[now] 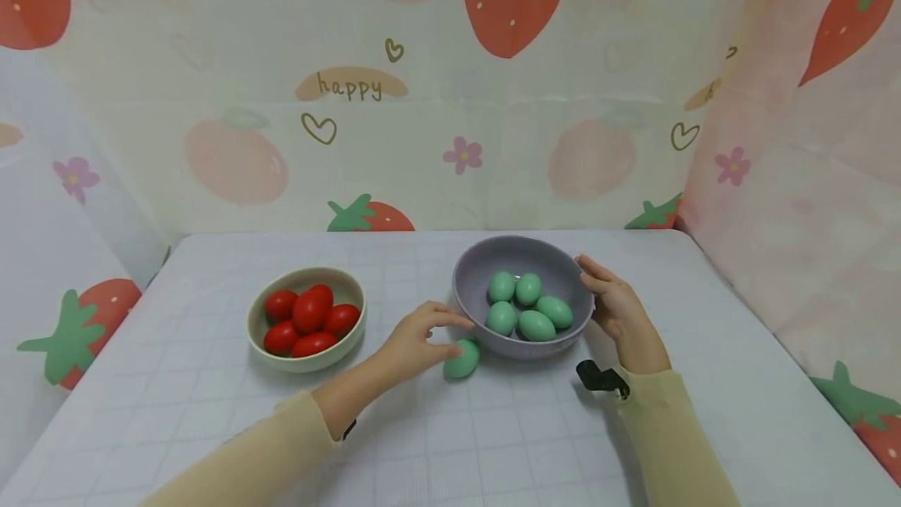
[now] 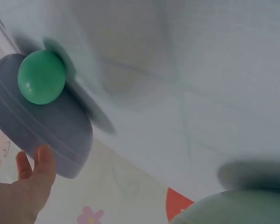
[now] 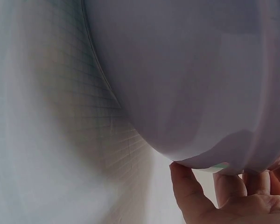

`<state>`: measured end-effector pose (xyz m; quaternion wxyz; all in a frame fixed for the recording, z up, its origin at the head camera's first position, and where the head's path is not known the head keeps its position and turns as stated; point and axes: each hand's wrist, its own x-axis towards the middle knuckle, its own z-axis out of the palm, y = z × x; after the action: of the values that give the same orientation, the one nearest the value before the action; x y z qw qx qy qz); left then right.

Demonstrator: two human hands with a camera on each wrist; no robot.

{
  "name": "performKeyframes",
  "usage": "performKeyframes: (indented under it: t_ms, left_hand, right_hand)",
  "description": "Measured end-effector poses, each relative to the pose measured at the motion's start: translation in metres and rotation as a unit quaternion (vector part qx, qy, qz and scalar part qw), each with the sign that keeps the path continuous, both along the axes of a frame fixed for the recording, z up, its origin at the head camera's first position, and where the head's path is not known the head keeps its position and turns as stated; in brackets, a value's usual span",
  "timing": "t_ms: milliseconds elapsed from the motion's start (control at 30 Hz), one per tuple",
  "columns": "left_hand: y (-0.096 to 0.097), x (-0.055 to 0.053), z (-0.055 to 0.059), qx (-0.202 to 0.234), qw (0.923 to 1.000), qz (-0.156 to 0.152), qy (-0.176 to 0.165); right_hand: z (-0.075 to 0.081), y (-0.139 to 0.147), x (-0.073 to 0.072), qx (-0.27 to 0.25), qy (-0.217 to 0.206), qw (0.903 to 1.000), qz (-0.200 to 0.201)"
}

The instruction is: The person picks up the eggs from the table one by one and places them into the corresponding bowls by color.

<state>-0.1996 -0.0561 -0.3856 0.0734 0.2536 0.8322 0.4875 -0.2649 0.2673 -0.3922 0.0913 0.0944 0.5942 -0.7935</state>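
Observation:
A green egg (image 1: 461, 360) lies on the table at the near left foot of a purple bowl (image 1: 521, 348). My left hand (image 1: 422, 339) hovers beside this egg, thumb and fingers spread apart; the left wrist view shows a gap between the fingers and the green egg (image 2: 42, 77). Several more green eggs (image 1: 536, 325) rest inside the purple bowl. At the bowl's right side, my right hand (image 1: 622, 311) holds it by the rim and outer wall. In the right wrist view, the thumb of the right hand (image 3: 238, 200) touches the purple wall (image 3: 191, 93).
To the left stands a pale green bowl (image 1: 306, 362) with several red eggs (image 1: 313, 310) in it. Both bowls sit on a table (image 1: 450, 444) with a white checked cover. A patterned cloth (image 1: 436, 116) hangs behind the table and along its sides.

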Motion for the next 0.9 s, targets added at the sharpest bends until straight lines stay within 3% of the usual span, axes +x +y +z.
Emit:
performKeyframes:
  t_ms: [133,300,500,700,900]
  left_hand:
    - [-0.008,0.001,-0.003,-0.013,0.9998,-0.011,0.001]
    - [-0.013,-0.002,-0.006,-0.052,0.9967,-0.052,-0.034]
    - [-0.013,-0.012,-0.015,-0.078,0.9898,-0.111,-0.045]
    - [-0.01,-0.022,-0.023,-0.11,0.9797,-0.167,-0.017]
    - [-0.008,-0.026,-0.03,-0.128,0.9753,-0.18,0.001]
  right_hand:
    - [0.0,-0.001,0.0,0.0,0.0,1.0,0.001]
    - [-0.001,0.0,-0.001,0.0,-0.001,1.0,0.001]
    - [-0.001,0.0,-0.002,-0.004,-0.002,1.0,-0.002]
    - [0.0,0.0,0.0,-0.003,-0.006,1.0,-0.001]
    - [0.0,-0.001,0.0,-0.001,-0.002,1.0,-0.002]
